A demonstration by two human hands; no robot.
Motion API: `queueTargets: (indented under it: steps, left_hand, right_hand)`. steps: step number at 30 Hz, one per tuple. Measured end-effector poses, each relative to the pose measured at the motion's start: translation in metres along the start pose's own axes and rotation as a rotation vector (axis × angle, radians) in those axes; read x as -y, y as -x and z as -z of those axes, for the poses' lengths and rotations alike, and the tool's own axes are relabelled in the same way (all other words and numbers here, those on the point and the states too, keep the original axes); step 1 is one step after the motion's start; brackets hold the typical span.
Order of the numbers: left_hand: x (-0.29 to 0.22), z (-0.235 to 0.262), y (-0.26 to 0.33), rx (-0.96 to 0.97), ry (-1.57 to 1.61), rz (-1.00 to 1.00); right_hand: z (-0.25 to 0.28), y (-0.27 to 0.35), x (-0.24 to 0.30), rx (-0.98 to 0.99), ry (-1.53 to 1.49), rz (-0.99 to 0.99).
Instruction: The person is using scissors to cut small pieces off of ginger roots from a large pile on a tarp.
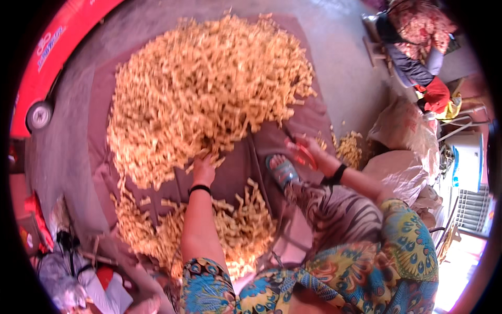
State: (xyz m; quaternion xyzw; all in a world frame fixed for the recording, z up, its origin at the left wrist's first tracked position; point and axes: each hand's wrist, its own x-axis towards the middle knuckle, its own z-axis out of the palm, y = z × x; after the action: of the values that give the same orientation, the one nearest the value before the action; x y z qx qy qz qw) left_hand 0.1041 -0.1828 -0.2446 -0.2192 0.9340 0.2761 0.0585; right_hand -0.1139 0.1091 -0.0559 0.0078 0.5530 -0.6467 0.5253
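1. The left hand (204,168) reaches forward to the near edge of the big heap of ginger roots (209,89), fingers curled down among the pieces at the rim of the heap; it touches them, but whether it has closed on one I cannot tell
2. A black wristband (199,189) sits on the left wrist
3. The right hand (308,148) is closed around a pair of red-handled shears (299,152), held just off the right lower edge of the heap, above the cloth
4. The right wrist carries a black band (334,176) as well
5. The heap lies on a dark brown cloth (235,167) spread over the grey concrete floor (340,52), and fills most of the cloth's far part
6. A smaller, flatter pile of ginger pieces (238,220) lies nearer the person, under and to either side of the left forearm, apart from the big heap with bare cloth between them
7. The person's foot in a blue sandal (281,170) rests on the cloth between the two hands
8. To the right of the cloth stand pale filled sacks (402,146), with a little ginger (349,149) beside them
9. A red vehicle with a small wheel (39,115) stands at the far left
10. Another person in patterned clothes (418,36) sits at the upper right, well apart
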Motion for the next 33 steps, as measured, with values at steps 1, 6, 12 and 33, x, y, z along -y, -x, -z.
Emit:
queueTargets:
  steps: [1,6,12,33]
  left_hand:
    - [-0.005,-0.001,0.014,-0.021,0.083,0.029]
    - [0.008,-0.01,0.078,-0.214,0.196,0.174]
    - [0.022,0.007,0.072,-0.331,0.573,0.602]
    - [0.001,-0.006,0.079,-0.288,0.416,0.608]
  right_hand:
    - [0.009,-0.012,-0.007,-0.02,0.052,0.011]
    - [0.017,-0.029,-0.025,-0.102,0.461,0.127]
    - [0.017,-0.024,-0.019,-0.093,0.553,0.108]
    - [0.024,-0.027,-0.025,-0.084,0.562,0.123]
